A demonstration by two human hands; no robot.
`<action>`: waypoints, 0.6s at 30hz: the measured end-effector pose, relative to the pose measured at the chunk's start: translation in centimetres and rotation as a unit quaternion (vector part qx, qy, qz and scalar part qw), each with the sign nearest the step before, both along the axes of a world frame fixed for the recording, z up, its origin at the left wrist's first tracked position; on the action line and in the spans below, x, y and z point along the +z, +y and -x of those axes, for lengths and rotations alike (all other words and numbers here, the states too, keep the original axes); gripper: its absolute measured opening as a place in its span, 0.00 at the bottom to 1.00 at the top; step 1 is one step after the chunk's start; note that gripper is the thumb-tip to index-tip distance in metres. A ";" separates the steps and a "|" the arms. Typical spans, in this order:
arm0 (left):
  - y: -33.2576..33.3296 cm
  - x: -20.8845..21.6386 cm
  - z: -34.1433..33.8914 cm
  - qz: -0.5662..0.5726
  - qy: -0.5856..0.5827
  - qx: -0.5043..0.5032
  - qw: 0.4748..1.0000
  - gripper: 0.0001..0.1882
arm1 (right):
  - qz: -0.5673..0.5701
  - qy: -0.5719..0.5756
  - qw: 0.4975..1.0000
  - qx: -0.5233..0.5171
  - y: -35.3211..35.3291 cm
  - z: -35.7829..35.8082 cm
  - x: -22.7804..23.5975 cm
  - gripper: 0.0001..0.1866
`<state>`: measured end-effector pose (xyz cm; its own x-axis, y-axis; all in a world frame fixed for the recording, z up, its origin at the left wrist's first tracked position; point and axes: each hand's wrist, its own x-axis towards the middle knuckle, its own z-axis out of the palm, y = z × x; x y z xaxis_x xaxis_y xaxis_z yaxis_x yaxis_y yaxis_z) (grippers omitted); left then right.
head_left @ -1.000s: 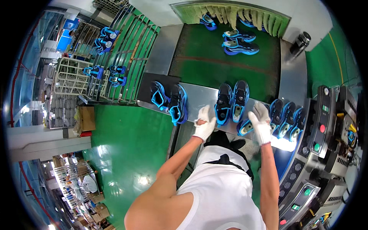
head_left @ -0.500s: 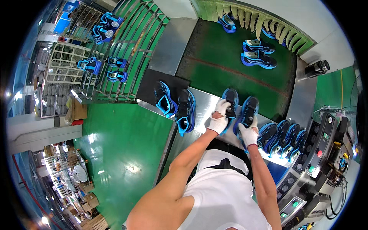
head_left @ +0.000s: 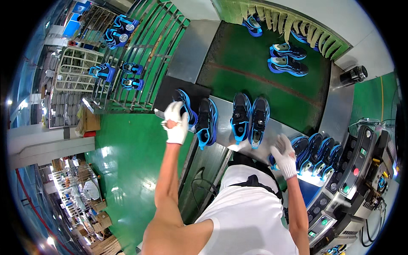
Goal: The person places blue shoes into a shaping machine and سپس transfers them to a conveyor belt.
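Left hand [head_left: 175, 122] is open beside a black-blue shoe [head_left: 190, 111], contact unclear; right hand [head_left: 284, 156] open. Shoe likely light, soft-topped, stiff-soled; heel suits gripping.

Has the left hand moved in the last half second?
Yes: the left hand moved left, from well right of the black mat to its near edge.
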<state>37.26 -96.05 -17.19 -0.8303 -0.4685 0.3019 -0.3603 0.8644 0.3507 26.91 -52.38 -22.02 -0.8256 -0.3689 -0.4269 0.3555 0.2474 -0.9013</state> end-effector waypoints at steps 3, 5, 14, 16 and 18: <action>-5.6 -2.3 -1.7 -0.030 -0.145 0.077 0.986 0.31 | -0.030 -0.037 0.998 -0.041 2.5 -1.8 3.0 0.38; -9.3 -5.3 -3.0 -0.081 -0.185 0.008 0.979 0.28 | -0.026 -0.034 0.996 -0.074 4.1 -3.2 3.5 0.37; -13.3 -3.4 1.7 -0.424 -0.274 0.114 0.856 0.24 | -0.055 -0.026 0.988 -0.144 7.3 -5.9 3.3 0.34; -14.4 -3.7 1.8 -0.437 -0.282 0.105 0.848 0.26 | -0.049 -0.026 0.989 -0.136 7.1 -6.0 2.7 0.34; -14.6 -3.6 1.9 -0.456 -0.272 0.104 0.841 0.27 | -0.050 -0.014 0.991 -0.122 6.8 -5.9 2.4 0.34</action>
<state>35.41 -110.70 -20.78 -0.6000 -0.4523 -0.6599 -0.7926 0.2240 0.5671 32.79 -45.55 -19.64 -0.8722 -0.1137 -0.4757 0.4407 0.2390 -0.8652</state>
